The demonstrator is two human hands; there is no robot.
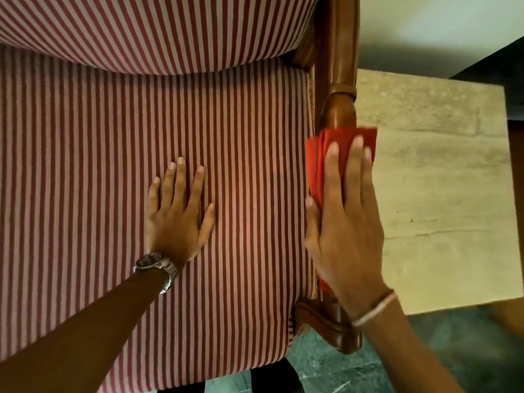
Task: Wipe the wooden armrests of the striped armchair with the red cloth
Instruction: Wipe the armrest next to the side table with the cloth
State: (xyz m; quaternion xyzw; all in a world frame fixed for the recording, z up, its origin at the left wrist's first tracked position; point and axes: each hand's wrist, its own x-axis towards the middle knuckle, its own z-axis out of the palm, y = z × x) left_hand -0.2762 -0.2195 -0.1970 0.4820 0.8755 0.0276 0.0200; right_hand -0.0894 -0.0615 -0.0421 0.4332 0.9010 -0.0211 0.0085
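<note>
The striped armchair (113, 165) fills the left and middle of the view, with red and white stripes on seat and backrest. Its right wooden armrest (338, 109) runs from the top down to a carved front end near the bottom. A folded red cloth (314, 165) lies over the middle of that armrest. My right hand (344, 222) lies flat on the cloth, pressing it onto the wood. On the seat cushion my left hand (177, 214) rests palm down with fingers spread, holding nothing. A watch sits on that wrist. The left armrest is out of view.
A pale stone-topped side table (442, 194) stands close to the right of the armrest. Dark green marbled floor (326, 370) shows below the chair's front edge. A light wall (425, 24) is at the top right.
</note>
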